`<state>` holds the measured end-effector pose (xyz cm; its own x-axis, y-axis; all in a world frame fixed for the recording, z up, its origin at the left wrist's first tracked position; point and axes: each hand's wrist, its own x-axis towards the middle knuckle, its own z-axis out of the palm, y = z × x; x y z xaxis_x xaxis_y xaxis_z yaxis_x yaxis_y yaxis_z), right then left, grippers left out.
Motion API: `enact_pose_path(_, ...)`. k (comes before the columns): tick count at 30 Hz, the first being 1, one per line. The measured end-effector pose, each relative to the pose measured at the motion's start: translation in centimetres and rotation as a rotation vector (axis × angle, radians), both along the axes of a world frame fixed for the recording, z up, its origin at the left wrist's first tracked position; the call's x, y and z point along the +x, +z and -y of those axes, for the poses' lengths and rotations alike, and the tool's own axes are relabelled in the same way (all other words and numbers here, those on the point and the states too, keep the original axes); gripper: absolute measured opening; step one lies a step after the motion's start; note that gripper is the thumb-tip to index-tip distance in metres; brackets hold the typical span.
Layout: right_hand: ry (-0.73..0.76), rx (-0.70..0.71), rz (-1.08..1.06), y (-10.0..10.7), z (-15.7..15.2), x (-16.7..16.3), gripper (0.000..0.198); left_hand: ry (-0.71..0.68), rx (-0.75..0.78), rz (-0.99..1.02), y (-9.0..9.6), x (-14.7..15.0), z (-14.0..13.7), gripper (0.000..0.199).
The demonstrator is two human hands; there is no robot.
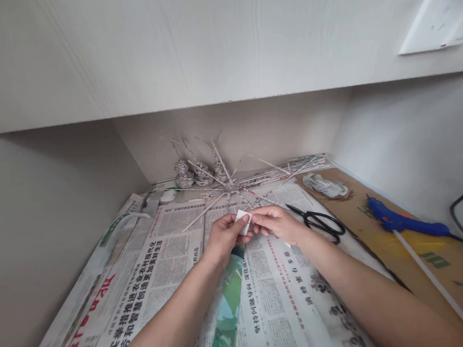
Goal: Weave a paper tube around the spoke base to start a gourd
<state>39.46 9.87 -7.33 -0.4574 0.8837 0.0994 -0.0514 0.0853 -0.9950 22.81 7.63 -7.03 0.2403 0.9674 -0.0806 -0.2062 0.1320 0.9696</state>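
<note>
Between both hands is a small white piece of paper [243,215], possibly folded. My left hand [225,235] pinches it from the left with the thumb on top. From the right, my right hand [275,222] grips its edge, thumb and fingers closed together. A bit of white shows under the right wrist; I cannot make out whether it belongs to the same piece. Just beyond the hands lies a star-like frame of rolled newspaper sticks [230,186], its spokes spreading outward. Black-handled scissors [319,222] rest right of my right hand. Below the left hand runs a green printed strip [229,302].
Newspaper [154,270] covers the surface. Several woven paper gourd shapes [203,174] stand at the back beside loose paper sticks [306,163]. On the right, cardboard [406,256] bears a crumpled cloth [325,185] and a blue glue gun [407,222] with a white glue stick. A board overhangs.
</note>
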Motion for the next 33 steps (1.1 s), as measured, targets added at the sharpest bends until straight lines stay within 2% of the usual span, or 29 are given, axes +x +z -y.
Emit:
enact_pose_path(6, -0.003, -0.034, 0.001, -0.04, -0.19, 0.23, 0.036, -0.012, -0.002, 0.006, 0.11, 0.09, 0.15, 0.037)
enact_pose_path(19, -0.087, -0.027, 0.015, 0.34, 0.19, -0.44, 0.037, 0.107, 0.09, -0.11, -0.35, 0.52, 0.17, 0.037)
enact_pose_path(26, -0.076, -0.072, 0.041, 0.76, 0.29, 0.07, 0.038, 0.079, 0.056, -0.094, 0.38, 0.4, 0.32, 0.037)
enact_pose_path(33, -0.121, -0.14, -0.013, 0.5, 0.11, -0.02, 0.033, 0.06, 0.074, -0.089, 0.06, 0.36, 0.27, 0.036)
